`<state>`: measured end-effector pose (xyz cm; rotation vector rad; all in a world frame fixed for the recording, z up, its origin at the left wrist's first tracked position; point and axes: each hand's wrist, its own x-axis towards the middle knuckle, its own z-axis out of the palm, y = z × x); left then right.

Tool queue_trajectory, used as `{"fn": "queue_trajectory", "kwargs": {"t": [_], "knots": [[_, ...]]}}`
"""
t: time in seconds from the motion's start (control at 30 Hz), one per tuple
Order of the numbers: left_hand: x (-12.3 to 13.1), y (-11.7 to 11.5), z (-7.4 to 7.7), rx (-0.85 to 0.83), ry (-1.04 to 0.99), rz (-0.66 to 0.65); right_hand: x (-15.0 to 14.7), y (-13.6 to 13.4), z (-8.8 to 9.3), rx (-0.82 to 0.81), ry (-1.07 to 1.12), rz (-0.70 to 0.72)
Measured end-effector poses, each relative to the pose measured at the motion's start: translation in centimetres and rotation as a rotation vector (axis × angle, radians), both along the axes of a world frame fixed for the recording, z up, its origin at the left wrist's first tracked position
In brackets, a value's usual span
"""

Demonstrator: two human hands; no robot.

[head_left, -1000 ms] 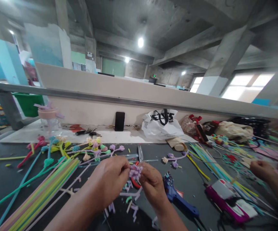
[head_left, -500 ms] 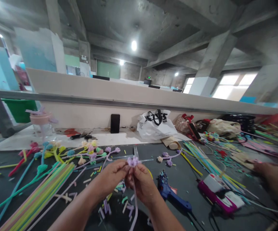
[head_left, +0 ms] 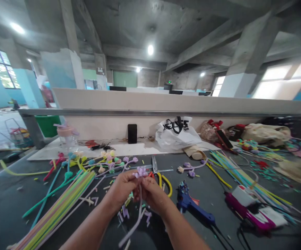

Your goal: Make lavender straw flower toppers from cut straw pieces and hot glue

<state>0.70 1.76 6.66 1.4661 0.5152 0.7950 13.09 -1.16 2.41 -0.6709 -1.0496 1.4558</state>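
Note:
A lilac pipe-cleaner flower [head_left: 141, 172] is pinched between both hands, above the dark table. My left hand [head_left: 123, 187] is closed on its left side, with the thumb and finger at the petals. On the right, my right hand [head_left: 152, 191] is closed just below the bloom. A lilac stem [head_left: 136, 225] hangs from it toward the table's front edge. Partly hidden behind my right hand lie scissors [head_left: 154, 164] with yellow and red handles. Short lilac, yellow and green cut pieces [head_left: 125, 211] are scattered beneath my hands.
A blue hot glue gun [head_left: 196, 210] lies to the right, near a magenta tool [head_left: 249, 213] with cords. At left is a bundle of colored pipe cleaners [head_left: 64, 205], with finished flowers [head_left: 109, 158] behind it. A phone [head_left: 132, 134] and a white bag [head_left: 178, 133] stand at the back.
The view has turned left, so most things sit further right. Both hands keep hold of the flower, whose stem now swings to the left. The scissors' handles show more.

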Motion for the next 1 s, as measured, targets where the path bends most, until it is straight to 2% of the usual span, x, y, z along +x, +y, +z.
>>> {"fn": "queue_trajectory", "kwargs": {"t": [0.1,0.17,0.23,0.37,0.5,0.67,0.77,0.9,1.0], "knots": [[-0.9,-0.1,-0.4,0.019,-0.021,0.208,-0.2,0.2,-0.1,-0.003,-0.048,-0.003],[-1.9,0.1,-0.2,0.18,0.029,0.314,0.0,0.5,-0.3,0.012,-0.073,-0.065],[-3.0,0.3,0.4,0.421,0.13,0.381,0.3,0.9,-0.4,0.035,-0.087,-0.15],[-4.6,0.1,0.7,0.804,0.369,0.384,0.8,0.8,-0.1,0.17,-0.182,-0.294],[-4.6,-0.4,-0.4,0.961,0.597,0.389,0.2,-0.3,0.9,0.378,-0.453,-0.322],[-3.7,-1.2,-1.8,0.966,0.819,0.387,-0.7,-1.0,1.6,0.58,-0.842,-0.502],[-3.5,-1.3,-2.3,0.943,0.854,0.403,-0.8,-0.9,1.5,0.712,-0.916,-0.527],[-3.5,-1.2,-2.6,0.875,0.721,0.414,-0.8,-0.5,1.1,0.765,-0.914,-0.52],[-3.4,-1.0,-2.4,0.621,0.534,0.404,-0.9,-0.4,0.8,0.737,-0.886,-0.534]]}}
